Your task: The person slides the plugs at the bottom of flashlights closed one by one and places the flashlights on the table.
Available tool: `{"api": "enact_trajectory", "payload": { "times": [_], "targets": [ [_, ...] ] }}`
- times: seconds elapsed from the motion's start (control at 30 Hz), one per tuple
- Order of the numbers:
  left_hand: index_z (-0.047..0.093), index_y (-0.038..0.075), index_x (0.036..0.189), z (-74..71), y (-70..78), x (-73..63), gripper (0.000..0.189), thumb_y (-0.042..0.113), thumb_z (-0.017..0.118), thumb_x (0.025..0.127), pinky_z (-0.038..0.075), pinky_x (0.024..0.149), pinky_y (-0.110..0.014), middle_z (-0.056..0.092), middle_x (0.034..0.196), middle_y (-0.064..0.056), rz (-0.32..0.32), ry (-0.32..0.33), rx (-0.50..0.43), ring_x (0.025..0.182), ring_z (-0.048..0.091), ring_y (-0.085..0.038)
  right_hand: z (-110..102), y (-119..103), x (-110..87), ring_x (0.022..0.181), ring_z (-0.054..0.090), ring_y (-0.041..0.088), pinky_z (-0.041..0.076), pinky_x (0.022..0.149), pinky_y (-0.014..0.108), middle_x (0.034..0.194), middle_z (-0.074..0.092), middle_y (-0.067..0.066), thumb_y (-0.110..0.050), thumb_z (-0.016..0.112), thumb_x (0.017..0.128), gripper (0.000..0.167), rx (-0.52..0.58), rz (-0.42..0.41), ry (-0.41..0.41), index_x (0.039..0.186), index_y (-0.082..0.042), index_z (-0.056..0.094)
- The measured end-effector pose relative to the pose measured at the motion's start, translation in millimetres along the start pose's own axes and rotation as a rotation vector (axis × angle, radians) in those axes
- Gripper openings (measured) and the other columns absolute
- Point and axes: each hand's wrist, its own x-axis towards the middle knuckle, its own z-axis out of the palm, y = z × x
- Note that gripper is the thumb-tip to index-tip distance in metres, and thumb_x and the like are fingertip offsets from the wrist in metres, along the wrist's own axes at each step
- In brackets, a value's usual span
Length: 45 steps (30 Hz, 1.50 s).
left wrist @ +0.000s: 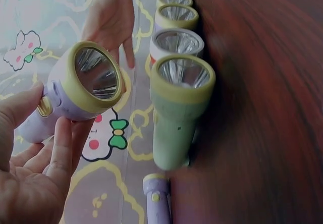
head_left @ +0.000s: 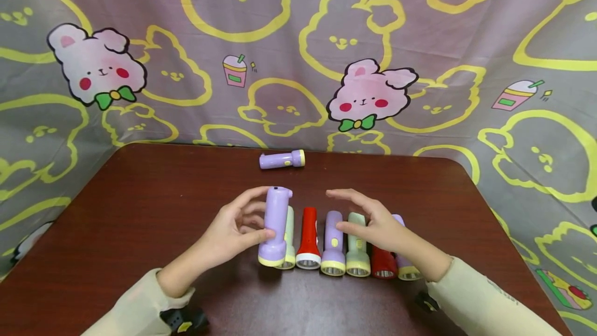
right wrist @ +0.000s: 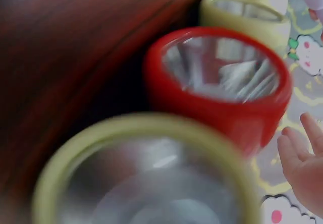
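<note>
My left hand (head_left: 233, 227) grips a purple flashlight (head_left: 277, 214) with a yellow rim, thumb near its yellow switch. The left wrist view shows its lens tilted toward that camera. The held flashlight overlaps a pale green flashlight (left wrist: 175, 113) at the left end of a row. Rightward follow a red flashlight (head_left: 309, 237) with a white rim, a purple one (head_left: 333, 242), a green one (head_left: 357, 253), a red one (right wrist: 227, 113) and another purple one (head_left: 408, 268). My right hand (head_left: 375, 224) hovers over the row's right part, fingers extended, partly hiding the flashlights below.
Farther back on the dark wood table (head_left: 196, 180), a single purple flashlight (head_left: 282, 160) lies on its side. A cartoon-printed cloth (head_left: 289, 51) hangs behind the table's back edge. The row's lens ends face the person.
</note>
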Motion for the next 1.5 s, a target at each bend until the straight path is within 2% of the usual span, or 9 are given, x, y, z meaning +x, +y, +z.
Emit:
{"api": "enact_trajectory", "payload": {
  "times": [0.13, 0.23, 0.37, 0.63, 0.77, 0.9, 1.0, 1.2, 1.5],
  "targets": [
    [0.043, 0.004, 0.143, -6.3, -0.2, -1.6, 0.073, -0.003, 0.078, 0.080, 0.058, 0.067, -0.028, 0.068, 0.118, -0.024, 0.012, 0.024, 0.018, 0.081, 0.069, -0.009, -8, 8, -10.9, 0.137, 0.047, 0.014, 0.044, 0.108, 0.050, 0.148, 0.052, -0.001, -0.020, 0.073, 0.091, 0.059, -0.086, 0.029, -0.007, 0.145, -0.020, 0.049],
    [0.043, 0.004, 0.143, -10.4, -0.9, -2.7, 0.073, -0.002, 0.079, 0.080, 0.058, 0.067, -0.028, 0.068, 0.118, -0.024, 0.009, 0.040, 0.038, 0.079, 0.068, -0.008, -11, 13, -17.3, 0.144, 0.039, 0.025, 0.039, 0.109, 0.061, 0.152, 0.047, 0.004, -0.023, 0.075, 0.089, 0.064, -0.134, 0.026, -0.030, 0.147, -0.021, 0.047],
    [0.044, 0.005, 0.143, -15.6, -2.2, -3.9, 0.072, -0.002, 0.079, 0.080, 0.057, 0.066, -0.028, 0.068, 0.118, -0.024, 0.001, 0.063, 0.063, 0.078, 0.068, -0.008, -14, 19, -23.9, 0.149, 0.027, 0.035, 0.032, 0.110, 0.068, 0.158, 0.040, 0.008, -0.031, 0.077, 0.087, 0.070, -0.200, 0.013, -0.079, 0.148, -0.021, 0.045],
    [0.043, 0.001, 0.141, -22.7, -5.8, -3.8, 0.069, -0.003, 0.077, 0.081, 0.057, 0.064, -0.026, 0.067, 0.112, -0.027, 0.016, 0.093, 0.092, 0.073, 0.067, -0.008, -14, 25, -33.0, 0.152, 0.018, 0.041, 0.021, 0.107, 0.078, 0.164, 0.027, 0.000, -0.044, 0.076, 0.085, 0.079, -0.309, 0.026, -0.150, 0.153, -0.029, 0.038],
    [0.042, 0.000, 0.141, -26.2, -7.7, -4.3, 0.068, -0.004, 0.077, 0.082, 0.057, 0.064, -0.026, 0.067, 0.110, -0.028, 0.013, 0.102, 0.109, 0.072, 0.066, -0.008, -13, 28, -35.2, 0.152, 0.018, 0.039, 0.017, 0.103, 0.083, 0.165, 0.024, 0.000, -0.054, 0.075, 0.082, 0.084, -0.419, 0.007, -0.165, 0.153, -0.032, 0.036],
    [0.042, -0.001, 0.141, -29.2, -10.2, -5.1, 0.070, -0.003, 0.078, 0.081, 0.057, 0.066, -0.025, 0.068, 0.109, -0.027, -0.010, 0.118, 0.142, 0.070, 0.066, -0.008, -11, 33, -36.6, 0.153, 0.017, 0.037, 0.017, 0.100, 0.085, 0.166, 0.023, -0.001, -0.074, 0.065, 0.077, 0.092, -0.533, -0.041, -0.179, 0.154, -0.034, 0.034],
    [0.043, -0.001, 0.141, -30.7, -12.3, -5.7, 0.071, -0.002, 0.079, 0.080, 0.056, 0.068, -0.024, 0.069, 0.109, -0.026, -0.039, 0.133, 0.169, 0.069, 0.065, -0.009, -9, 35, -37.6, 0.154, 0.014, 0.036, 0.017, 0.100, 0.085, 0.167, 0.019, -0.001, -0.082, 0.057, 0.075, 0.096, -0.563, -0.055, -0.201, 0.155, -0.035, 0.032],
    [0.043, 0.000, 0.141, -32.4, -17.6, -6.1, 0.072, 0.002, 0.080, 0.080, 0.053, 0.064, -0.023, 0.069, 0.110, -0.024, -0.115, 0.146, 0.207, 0.069, 0.063, -0.011, -6, 36, -38.6, 0.155, 0.007, 0.034, 0.013, 0.102, 0.084, 0.168, 0.015, -0.004, -0.084, 0.059, 0.071, 0.101, -0.557, -0.025, -0.234, 0.155, -0.037, 0.029],
    [0.042, 0.001, 0.142, -27.6, -26.2, -5.1, 0.073, 0.006, 0.081, 0.080, 0.047, 0.054, -0.023, 0.070, 0.107, -0.023, -0.206, 0.109, 0.240, 0.060, 0.056, -0.011, -3, 38, -39.8, 0.155, 0.007, 0.036, 0.011, 0.103, 0.084, 0.168, 0.013, -0.004, -0.081, 0.066, 0.067, 0.104, -0.563, -0.007, -0.249, 0.155, -0.039, 0.028]
  ]
}}
